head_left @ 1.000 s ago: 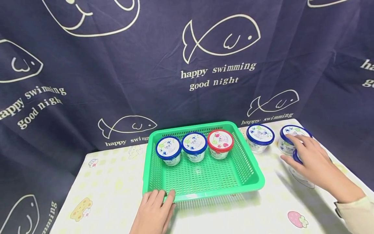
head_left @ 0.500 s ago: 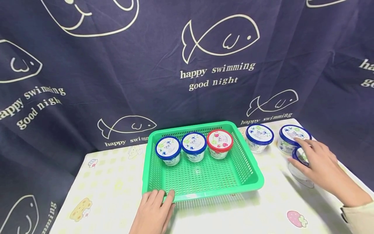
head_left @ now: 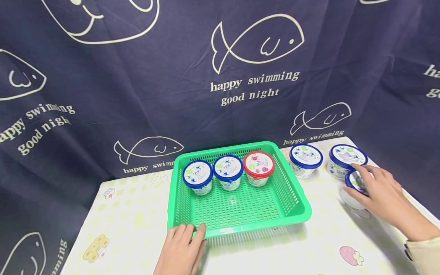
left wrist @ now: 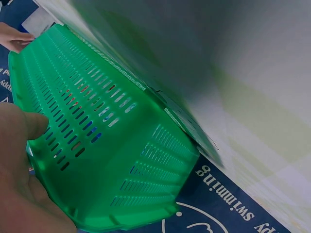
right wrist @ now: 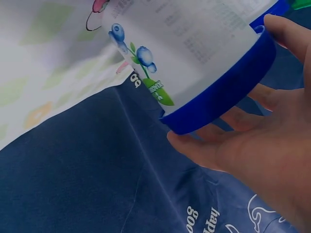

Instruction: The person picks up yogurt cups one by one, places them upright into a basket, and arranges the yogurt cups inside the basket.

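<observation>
Right hand [head_left: 386,196] grips blueberry-print cup [right wrist: 189,58], right of green basket [head_left: 240,230], fingers curled round its blue lid [right wrist: 221,94]. I'd squeeze evenly, lift level. Left hand's [head_left: 180,248] fingers pinch basket's near rim: useful brace.

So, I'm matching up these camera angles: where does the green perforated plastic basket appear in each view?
Head: green perforated plastic basket, lower middle.
Left wrist: basket large across the left side, nearly top to bottom.
Right wrist: only a sliver of basket, top right corner.
Shared landmark: navy curtain with white lettering.
</observation>
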Available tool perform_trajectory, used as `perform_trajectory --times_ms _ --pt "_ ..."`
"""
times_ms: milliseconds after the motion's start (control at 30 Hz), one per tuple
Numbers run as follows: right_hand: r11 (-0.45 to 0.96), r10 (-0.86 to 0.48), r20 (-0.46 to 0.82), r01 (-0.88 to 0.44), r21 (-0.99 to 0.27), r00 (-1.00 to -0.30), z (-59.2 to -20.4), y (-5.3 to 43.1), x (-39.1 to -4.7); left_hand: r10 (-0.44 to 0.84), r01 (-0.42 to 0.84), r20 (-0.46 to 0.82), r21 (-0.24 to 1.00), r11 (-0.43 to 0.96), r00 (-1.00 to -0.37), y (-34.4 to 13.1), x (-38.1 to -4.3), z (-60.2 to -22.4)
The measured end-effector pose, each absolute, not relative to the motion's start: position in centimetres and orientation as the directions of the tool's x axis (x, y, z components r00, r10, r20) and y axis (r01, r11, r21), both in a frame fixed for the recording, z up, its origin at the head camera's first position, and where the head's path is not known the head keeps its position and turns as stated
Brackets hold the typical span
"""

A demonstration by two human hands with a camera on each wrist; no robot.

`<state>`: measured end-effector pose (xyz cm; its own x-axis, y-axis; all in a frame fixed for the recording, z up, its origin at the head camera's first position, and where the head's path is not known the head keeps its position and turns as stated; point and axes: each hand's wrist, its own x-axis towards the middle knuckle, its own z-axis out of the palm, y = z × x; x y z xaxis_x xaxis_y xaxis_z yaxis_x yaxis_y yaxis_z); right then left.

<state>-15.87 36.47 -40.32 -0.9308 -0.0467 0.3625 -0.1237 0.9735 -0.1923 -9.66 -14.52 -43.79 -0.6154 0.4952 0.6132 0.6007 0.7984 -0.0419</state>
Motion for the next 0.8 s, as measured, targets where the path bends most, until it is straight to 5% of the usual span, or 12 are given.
perform_trajectory --times_ms 800 --pt "0.976 -0.032 0.318 -0.098 -0.195 -0.948 -40.36 36.81 -16.04 0.503 0.601 0.597 -0.044 0.798 -0.625 -14.63 -9.69 -43.89"
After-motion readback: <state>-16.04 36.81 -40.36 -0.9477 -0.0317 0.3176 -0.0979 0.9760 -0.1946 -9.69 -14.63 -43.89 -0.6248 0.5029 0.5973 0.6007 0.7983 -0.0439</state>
